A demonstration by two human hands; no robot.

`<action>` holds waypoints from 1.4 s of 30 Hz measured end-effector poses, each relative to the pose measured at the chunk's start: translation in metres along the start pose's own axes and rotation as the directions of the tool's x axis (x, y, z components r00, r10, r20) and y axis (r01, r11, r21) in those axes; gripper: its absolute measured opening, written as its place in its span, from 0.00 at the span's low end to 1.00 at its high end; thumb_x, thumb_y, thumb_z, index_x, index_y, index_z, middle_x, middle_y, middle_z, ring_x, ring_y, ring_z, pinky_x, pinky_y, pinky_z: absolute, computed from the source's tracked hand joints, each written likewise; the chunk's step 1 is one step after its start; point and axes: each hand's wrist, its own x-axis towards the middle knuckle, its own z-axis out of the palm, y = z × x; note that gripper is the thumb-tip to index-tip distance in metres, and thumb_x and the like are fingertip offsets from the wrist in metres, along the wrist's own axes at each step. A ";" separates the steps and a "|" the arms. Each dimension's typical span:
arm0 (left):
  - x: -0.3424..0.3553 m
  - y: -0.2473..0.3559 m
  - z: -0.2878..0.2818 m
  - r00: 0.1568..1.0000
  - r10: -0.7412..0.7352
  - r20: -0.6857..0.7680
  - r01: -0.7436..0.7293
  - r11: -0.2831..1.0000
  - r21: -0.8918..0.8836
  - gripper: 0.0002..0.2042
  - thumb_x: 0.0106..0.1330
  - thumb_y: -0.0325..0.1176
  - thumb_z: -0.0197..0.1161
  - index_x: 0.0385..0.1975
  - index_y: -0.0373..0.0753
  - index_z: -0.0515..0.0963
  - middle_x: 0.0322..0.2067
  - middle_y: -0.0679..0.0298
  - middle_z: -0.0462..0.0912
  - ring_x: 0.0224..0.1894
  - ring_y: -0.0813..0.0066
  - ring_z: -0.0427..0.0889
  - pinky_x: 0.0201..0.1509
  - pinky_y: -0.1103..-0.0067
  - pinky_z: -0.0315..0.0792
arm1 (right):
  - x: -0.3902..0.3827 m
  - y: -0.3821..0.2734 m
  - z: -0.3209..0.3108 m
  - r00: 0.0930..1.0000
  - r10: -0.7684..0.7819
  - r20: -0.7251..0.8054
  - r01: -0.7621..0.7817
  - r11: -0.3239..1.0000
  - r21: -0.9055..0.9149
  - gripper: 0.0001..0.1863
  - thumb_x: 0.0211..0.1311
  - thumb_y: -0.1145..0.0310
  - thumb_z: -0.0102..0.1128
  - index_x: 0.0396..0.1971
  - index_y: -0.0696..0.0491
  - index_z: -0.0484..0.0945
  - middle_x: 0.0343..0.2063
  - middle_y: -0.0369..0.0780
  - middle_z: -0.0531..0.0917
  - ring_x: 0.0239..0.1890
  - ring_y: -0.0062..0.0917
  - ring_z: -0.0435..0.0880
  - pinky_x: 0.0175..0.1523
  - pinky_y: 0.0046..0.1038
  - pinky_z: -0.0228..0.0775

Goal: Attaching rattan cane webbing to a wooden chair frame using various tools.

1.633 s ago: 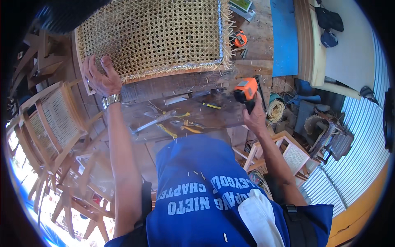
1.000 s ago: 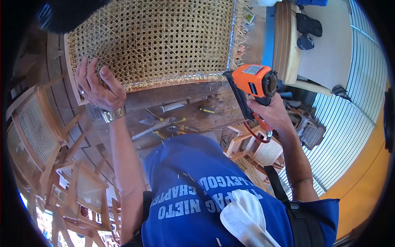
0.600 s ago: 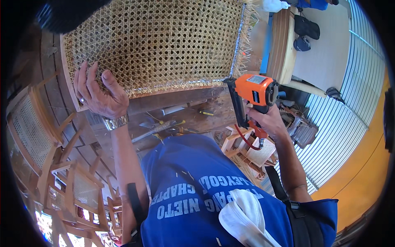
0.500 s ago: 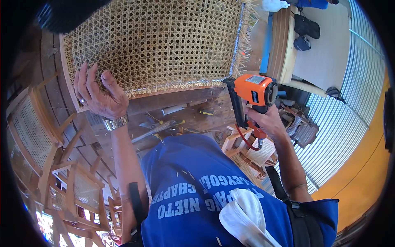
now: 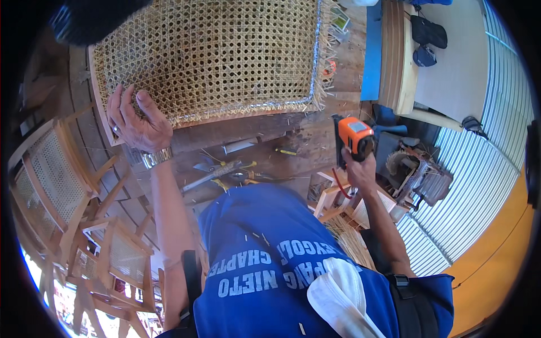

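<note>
A woven cane panel (image 5: 225,56) in a wooden frame lies on the workbench, its cane ends frayed along the right edge. My left hand (image 5: 138,121) rests on the panel's near left corner, fingers spread over cane and frame. In my right hand (image 5: 360,166) is an orange and black pneumatic stapler (image 5: 356,136), gripped by its handle with a red hose below. The stapler is held off to the right of the panel, apart from it. My right fingers are partly hidden behind the tool.
On the bench nearer me lie a hammer (image 5: 211,176), pliers (image 5: 248,176) and a yellow cutter knife (image 5: 286,151). Wooden chairs with cane backs (image 5: 59,169) stand at left. A circular saw machine (image 5: 422,174) is at right, beside corrugated metal sheeting (image 5: 479,163).
My right hand has drawn the stapler away from the panel's near right corner, down and to the right. My left hand stays at the near left corner.
</note>
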 end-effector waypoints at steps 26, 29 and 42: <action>-0.031 -0.050 -0.066 0.758 -0.652 0.016 0.644 0.743 -0.181 0.27 0.77 0.53 0.51 0.57 0.32 0.76 0.55 0.55 0.79 0.56 0.66 0.77 0.62 0.68 0.69 | -0.063 -0.027 0.273 0.461 -0.795 0.395 0.887 0.405 -0.221 0.18 0.48 0.64 0.68 0.41 0.49 0.77 0.39 0.41 0.74 0.46 0.37 0.73 0.54 0.41 0.63; -0.040 -0.069 -0.070 0.737 -0.641 0.214 0.675 0.677 -0.293 0.27 0.78 0.52 0.50 0.60 0.32 0.73 0.58 0.58 0.78 0.58 0.68 0.76 0.65 0.69 0.68 | -0.062 -0.036 0.262 0.349 -0.871 0.346 0.934 0.295 -0.201 0.05 0.56 0.66 0.57 0.32 0.48 0.77 0.39 0.39 0.74 0.46 0.34 0.75 0.53 0.40 0.63; -0.092 -0.106 -0.062 0.750 -0.647 0.136 0.618 0.759 0.205 0.36 0.77 0.61 0.40 0.62 0.30 0.72 0.61 0.49 0.77 0.63 0.54 0.74 0.67 0.64 0.64 | -0.056 0.006 0.059 0.829 -0.350 0.437 0.359 0.931 0.067 0.14 0.70 0.59 0.59 0.39 0.55 0.73 0.17 0.40 0.76 0.20 0.31 0.78 0.29 0.34 0.69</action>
